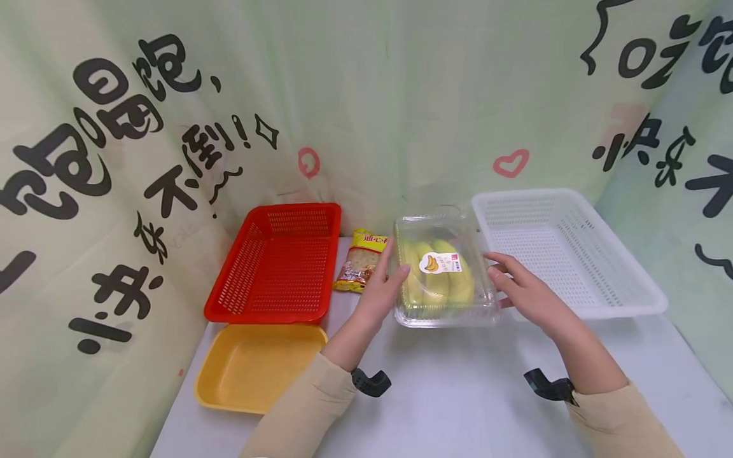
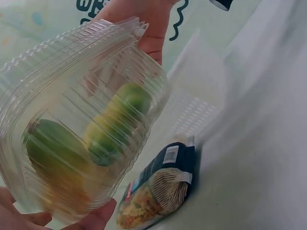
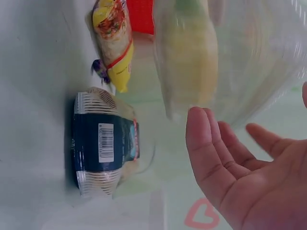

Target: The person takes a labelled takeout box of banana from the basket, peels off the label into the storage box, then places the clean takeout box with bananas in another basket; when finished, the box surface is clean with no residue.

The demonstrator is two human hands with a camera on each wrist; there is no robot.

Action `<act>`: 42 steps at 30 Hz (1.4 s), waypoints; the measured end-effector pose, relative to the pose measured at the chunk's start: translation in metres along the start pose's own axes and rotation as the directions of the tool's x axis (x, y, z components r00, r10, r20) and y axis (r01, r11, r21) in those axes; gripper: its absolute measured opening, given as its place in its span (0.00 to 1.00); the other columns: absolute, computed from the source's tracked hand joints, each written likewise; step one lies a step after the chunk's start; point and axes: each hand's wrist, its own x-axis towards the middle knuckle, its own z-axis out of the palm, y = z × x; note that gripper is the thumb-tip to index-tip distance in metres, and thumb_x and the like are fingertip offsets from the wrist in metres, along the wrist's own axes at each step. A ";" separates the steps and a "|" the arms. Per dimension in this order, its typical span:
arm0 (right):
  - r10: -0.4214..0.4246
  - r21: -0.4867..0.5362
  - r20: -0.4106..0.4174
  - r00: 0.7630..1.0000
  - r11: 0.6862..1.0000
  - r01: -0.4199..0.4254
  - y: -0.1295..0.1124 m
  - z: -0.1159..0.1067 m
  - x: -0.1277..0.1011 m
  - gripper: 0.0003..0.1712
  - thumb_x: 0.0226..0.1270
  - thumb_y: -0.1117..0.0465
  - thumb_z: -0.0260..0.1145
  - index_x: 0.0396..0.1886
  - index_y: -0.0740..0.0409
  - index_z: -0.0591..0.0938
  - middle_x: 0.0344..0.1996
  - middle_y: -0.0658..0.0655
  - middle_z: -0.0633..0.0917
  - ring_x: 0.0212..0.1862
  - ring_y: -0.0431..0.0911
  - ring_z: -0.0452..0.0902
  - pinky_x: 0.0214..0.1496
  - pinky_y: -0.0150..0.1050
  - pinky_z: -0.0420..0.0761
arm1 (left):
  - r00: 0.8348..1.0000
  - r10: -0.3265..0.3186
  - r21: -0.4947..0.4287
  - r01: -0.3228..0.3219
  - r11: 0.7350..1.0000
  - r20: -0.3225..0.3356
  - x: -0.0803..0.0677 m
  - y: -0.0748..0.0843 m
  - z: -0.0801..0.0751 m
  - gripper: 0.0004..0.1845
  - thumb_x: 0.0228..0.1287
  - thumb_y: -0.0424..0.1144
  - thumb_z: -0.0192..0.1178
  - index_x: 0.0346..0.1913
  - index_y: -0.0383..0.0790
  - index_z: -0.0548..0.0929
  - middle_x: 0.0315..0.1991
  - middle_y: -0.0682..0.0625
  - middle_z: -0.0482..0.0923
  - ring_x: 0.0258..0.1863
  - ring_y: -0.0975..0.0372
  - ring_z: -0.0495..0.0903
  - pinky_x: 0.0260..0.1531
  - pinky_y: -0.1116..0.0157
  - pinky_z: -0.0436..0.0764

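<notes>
Clamshell [image 1: 452,320] of clear plastic, loaded with bananas [image 1: 458,292], held up over the worktop [image 1: 446,401], between red basket [image 1: 272,280] and white basket [image 1: 578,261]. Clasped at its left side by the left grip [image 1: 379,289], thumb toward the lid. Met at the right edge by the loosely spread, nearly straight fingers of the right grip [image 1: 529,294]; could not tell light touch from slight gap at every fingertip.

Looked moderately light, with most weight in the fruit and a likely slide inside on tilting. Seemed thin-walled, springy and rather slick, apt to buckle or pop open under a hard squeeze. Called, by judgement, for a low, even hold on both side walls, or support from beneath, rather than a pinch on the flimsy rim.

Showed too much glare and ribbing for a sure banana count, and label [image 1: 439,263] print too small to read. Ran out of frame in both wrist views. Apparently screened dark-blue pasta bag [image 3: 105,143] from the head view. Partly covered by the left grip: yellow-topped macaroni packet [image 1: 359,262].
</notes>
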 end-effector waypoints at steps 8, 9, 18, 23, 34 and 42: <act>-0.021 0.124 0.110 0.994 0.992 0.007 0.007 -0.006 0.044 0.38 0.79 0.41 0.43 0.80 0.50 0.46 0.72 0.70 0.62 0.59 0.61 0.73 0.56 0.54 0.82 | 1.000 -0.007 0.001 0.007 1.000 -0.007 -0.008 -0.012 -0.012 0.32 0.68 0.57 0.56 0.71 0.83 0.56 0.78 0.60 0.54 0.77 0.50 0.54 0.71 0.39 0.58; -0.020 0.138 0.125 0.992 0.990 0.003 0.008 -0.007 0.049 0.38 0.79 0.40 0.43 0.80 0.49 0.47 0.73 0.69 0.61 0.61 0.62 0.73 0.58 0.55 0.81 | 1.000 -0.013 -0.002 0.013 1.000 -0.008 -0.009 -0.014 -0.013 0.32 0.68 0.57 0.56 0.71 0.83 0.56 0.78 0.60 0.54 0.77 0.51 0.54 0.72 0.39 0.58; 0.035 0.214 0.268 0.963 0.972 -0.094 0.013 -0.008 0.083 0.43 0.74 0.32 0.45 0.81 0.40 0.44 0.78 0.63 0.52 0.71 0.68 0.62 0.65 0.62 0.73 | 0.999 -0.036 -0.022 0.037 0.999 0.021 -0.023 -0.021 -0.022 0.31 0.70 0.56 0.54 0.71 0.83 0.56 0.77 0.63 0.54 0.77 0.51 0.53 0.73 0.40 0.56; 0.040 0.284 0.348 0.937 0.948 -0.146 0.016 -0.005 0.089 0.44 0.76 0.34 0.44 0.81 0.43 0.39 0.79 0.63 0.44 0.73 0.73 0.56 0.64 0.64 0.74 | 0.998 -0.053 -0.028 0.055 0.998 0.039 -0.029 -0.025 -0.024 0.30 0.70 0.56 0.53 0.71 0.82 0.57 0.77 0.63 0.53 0.76 0.52 0.55 0.73 0.41 0.56; 0.041 0.400 0.434 0.900 0.886 -0.234 0.020 0.000 0.105 0.41 0.78 0.36 0.40 0.81 0.44 0.40 0.77 0.65 0.51 0.71 0.70 0.60 0.59 0.62 0.78 | 0.996 -0.073 -0.059 0.076 0.995 0.048 -0.040 -0.027 -0.025 0.30 0.68 0.59 0.53 0.70 0.82 0.57 0.78 0.61 0.52 0.78 0.54 0.51 0.73 0.38 0.54; 0.070 0.404 0.408 0.911 0.881 -0.248 0.022 0.006 0.106 0.36 0.78 0.39 0.42 0.74 0.57 0.55 0.60 0.58 0.75 0.52 0.50 0.82 0.51 0.56 0.84 | 0.994 -0.082 -0.075 0.088 0.993 0.077 -0.044 -0.029 -0.027 0.29 0.70 0.59 0.51 0.71 0.82 0.57 0.79 0.61 0.50 0.79 0.52 0.49 0.72 0.37 0.54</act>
